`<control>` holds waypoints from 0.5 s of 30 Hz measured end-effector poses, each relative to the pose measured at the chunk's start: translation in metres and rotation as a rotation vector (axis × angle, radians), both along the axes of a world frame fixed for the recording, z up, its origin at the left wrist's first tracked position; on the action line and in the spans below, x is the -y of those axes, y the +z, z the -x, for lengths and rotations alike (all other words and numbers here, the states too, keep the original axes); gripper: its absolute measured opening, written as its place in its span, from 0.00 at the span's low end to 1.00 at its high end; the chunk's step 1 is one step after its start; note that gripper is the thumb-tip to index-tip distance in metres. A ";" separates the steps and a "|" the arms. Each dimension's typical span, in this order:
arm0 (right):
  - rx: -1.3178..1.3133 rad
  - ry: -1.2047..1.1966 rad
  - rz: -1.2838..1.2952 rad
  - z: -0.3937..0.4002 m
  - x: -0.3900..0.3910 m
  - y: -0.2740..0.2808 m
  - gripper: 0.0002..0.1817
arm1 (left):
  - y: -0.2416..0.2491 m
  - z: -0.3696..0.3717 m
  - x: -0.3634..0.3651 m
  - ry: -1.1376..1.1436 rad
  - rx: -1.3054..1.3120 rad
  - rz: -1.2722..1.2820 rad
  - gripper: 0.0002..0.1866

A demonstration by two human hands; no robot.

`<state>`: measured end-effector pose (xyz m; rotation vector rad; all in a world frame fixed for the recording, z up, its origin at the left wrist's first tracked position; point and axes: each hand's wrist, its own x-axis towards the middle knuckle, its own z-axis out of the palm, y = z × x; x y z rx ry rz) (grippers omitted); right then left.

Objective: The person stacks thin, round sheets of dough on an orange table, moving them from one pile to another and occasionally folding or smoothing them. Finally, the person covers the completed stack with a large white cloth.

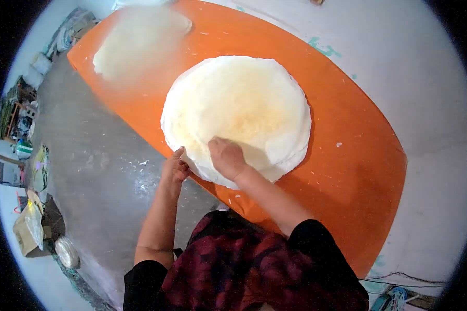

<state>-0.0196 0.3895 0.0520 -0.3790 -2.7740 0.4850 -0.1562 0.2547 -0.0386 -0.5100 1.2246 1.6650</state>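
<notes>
A large round stack of thin, pale sheets lies on an orange-covered table. At the stack's lower left edge is my left hand, its thumb raised beside the rim and its other fingers curled; what they hold, if anything, is too small to tell. My right hand rests over the lower part of the stack with its fingers curled down on the top sheet. Whether it pinches the sheet is hidden under the fingers.
Another pale sheet or pile, partly blurred, lies at the table's far left end. On the left, a cardboard box and bags stand along the wall by the grey floor. Cables run at the lower right.
</notes>
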 end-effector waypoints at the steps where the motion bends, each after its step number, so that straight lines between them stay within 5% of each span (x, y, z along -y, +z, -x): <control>1: 0.009 0.050 0.150 0.000 0.005 -0.004 0.07 | 0.000 0.001 0.001 0.011 0.029 -0.041 0.17; 6: -0.021 0.061 0.100 -0.025 0.012 -0.020 0.25 | 0.010 -0.015 -0.002 0.081 -0.232 -0.043 0.16; 8: -0.006 0.064 0.187 -0.030 0.005 -0.018 0.25 | 0.016 -0.020 -0.009 0.171 -0.278 -0.066 0.19; 11: -0.033 0.017 0.338 -0.035 -0.011 -0.002 0.24 | -0.008 0.005 0.001 0.226 0.115 -0.240 0.25; 12: -0.061 -0.021 0.382 -0.037 -0.017 0.001 0.24 | -0.006 0.002 0.002 0.289 0.090 -0.379 0.33; 15: -0.094 -0.179 0.449 -0.035 -0.038 0.010 0.22 | 0.020 -0.013 -0.002 0.256 0.117 -0.582 0.37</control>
